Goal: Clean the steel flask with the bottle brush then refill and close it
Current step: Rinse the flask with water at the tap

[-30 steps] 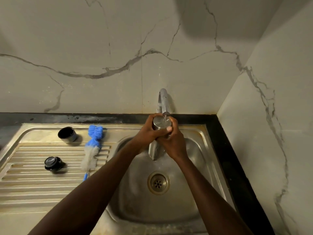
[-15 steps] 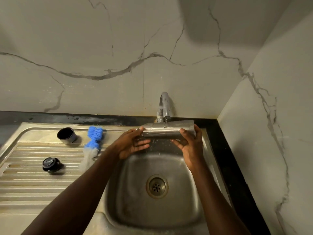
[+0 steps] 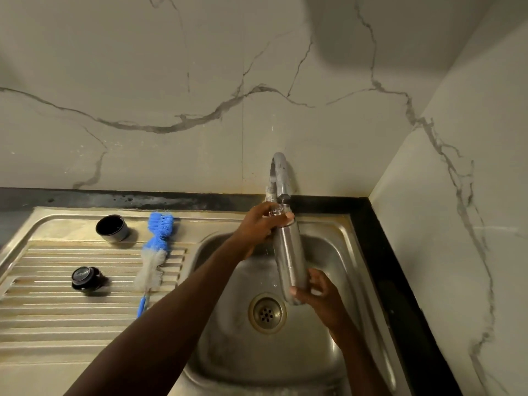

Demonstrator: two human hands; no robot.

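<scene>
Flask (image 3: 289,258) upright under tap (image 3: 281,178), centre frame; left hand (image 3: 258,228) grips its neck, right hand (image 3: 321,295) cups its base.

Not much room around the tap (image 3: 281,178): the flask (image 3: 290,258) stood mouth-up right under the spout, left hand (image 3: 257,227) wrapped round its neck and right hand (image 3: 323,292) at its base, so the back of the sink (image 3: 337,252) was pretty much blocked. The right wall (image 3: 457,224) sat close, leaving only a narrow black counter strip (image 3: 380,267) on that side. The front of the basin around the drain (image 3: 267,312) was open. On the draining board (image 3: 57,324), the cup (image 3: 112,228), the stopper (image 3: 85,278) and the brush (image 3: 155,252) took the back half, each well apart from the next; the near ribs lay clear.
</scene>
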